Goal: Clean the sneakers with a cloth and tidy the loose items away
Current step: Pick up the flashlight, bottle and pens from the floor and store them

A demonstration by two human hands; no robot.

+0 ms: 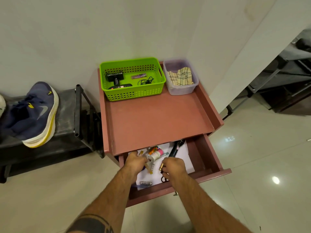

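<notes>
**Both hands in the open drawer, sneaker waiting on the rack**

On the reddish-brown bedside cabinet, a lime-green perforated plastic basket sits at 11 o'clock on the top, holding a black brush-like tool, a small purple tube and a coiled black cable. Just beside it at 1 o'clock stands a translucent plastic tub with a cream checked cloth crumpled inside.

The pulled-out drawer lies at 6 o'clock, lined with white paper and crowded with small bottles, a black torch and a patterned cylinder.

The left hand has its fingers curled among the small bottles; which one it grips cannot be told. The right hand pinches a small brass-coloured cylinder between fingertips.

The navy mesh sneaker with white-and-yellow sole rests at 9 o'clock on a black fabric shoe rack, well apart from the hands. Its long axis runs from 7 to 1 o'clock, toe toward the wall, tilted onto its side.
</notes>
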